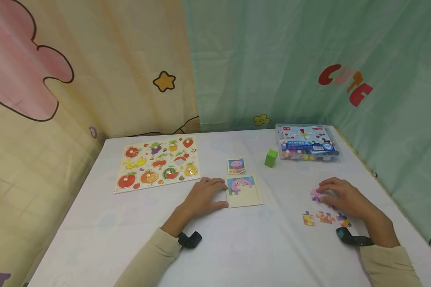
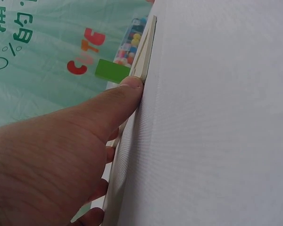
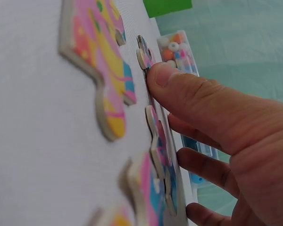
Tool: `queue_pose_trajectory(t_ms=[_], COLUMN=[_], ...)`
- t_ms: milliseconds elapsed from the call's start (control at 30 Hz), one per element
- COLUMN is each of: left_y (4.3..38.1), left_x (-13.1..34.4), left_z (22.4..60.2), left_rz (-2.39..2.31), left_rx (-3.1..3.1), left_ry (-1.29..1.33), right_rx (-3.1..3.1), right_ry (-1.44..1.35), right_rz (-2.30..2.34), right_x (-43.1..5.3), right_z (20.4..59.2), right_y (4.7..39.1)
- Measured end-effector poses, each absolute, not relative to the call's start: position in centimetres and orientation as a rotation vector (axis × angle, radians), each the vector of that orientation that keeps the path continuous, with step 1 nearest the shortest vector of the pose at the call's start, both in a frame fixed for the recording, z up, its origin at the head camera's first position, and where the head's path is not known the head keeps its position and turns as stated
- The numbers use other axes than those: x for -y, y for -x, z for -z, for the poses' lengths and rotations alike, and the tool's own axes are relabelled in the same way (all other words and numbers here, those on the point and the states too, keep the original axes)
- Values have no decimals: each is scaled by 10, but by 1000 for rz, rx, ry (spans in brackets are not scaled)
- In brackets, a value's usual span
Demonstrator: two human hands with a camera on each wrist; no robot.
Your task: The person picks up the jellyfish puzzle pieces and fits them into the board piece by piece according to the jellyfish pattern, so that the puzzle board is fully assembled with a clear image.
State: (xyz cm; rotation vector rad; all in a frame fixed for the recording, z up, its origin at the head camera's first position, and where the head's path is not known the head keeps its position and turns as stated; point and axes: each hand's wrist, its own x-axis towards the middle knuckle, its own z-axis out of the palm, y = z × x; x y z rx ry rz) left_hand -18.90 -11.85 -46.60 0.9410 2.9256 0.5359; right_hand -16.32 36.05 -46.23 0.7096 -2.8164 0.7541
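My left hand (image 1: pixel 205 195) rests on the white table at the left edge of a square wooden puzzle tray (image 1: pixel 249 200). In the left wrist view, its thumb (image 2: pixel 131 84) touches the tray's edge. Pink-and-blue pieces (image 1: pixel 237 184) fill the tray's upper part, and bare wood shows below. My right hand (image 1: pixel 344 197) pinches a pink puzzle piece (image 1: pixel 314 195) between thumb and index finger, low over the table. Several loose pieces lie near it, among them a yellow one (image 1: pixel 308 219) and a pink-yellow one (image 1: pixel 325 217); others are partly hidden under the hand.
Above the tray lies a small picture card (image 1: pixel 236 166). A green block (image 1: pixel 271 158) stands to the right of it, near a clear plastic box (image 1: pixel 307 142) of colourful beads. A fruit peg board (image 1: pixel 158 163) lies at left. Printed curtains (image 1: pixel 237 79) hang behind the table.
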Motion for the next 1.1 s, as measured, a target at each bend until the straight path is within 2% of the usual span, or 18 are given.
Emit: queue_pose_trajectory(t_ms=[833,1100], left_y=[189,190], left_x=[119,120], left_z=[469,469], left_rz=[-515,-520], left_rx=[-2925,-2936], left_ry=[-962,-968], right_rx=[2908,2710], right_ry=[-639,-847], right_rz=[-677,-766], right_x=[-353,-338], right_z=[459,455], right_y=[160,172])
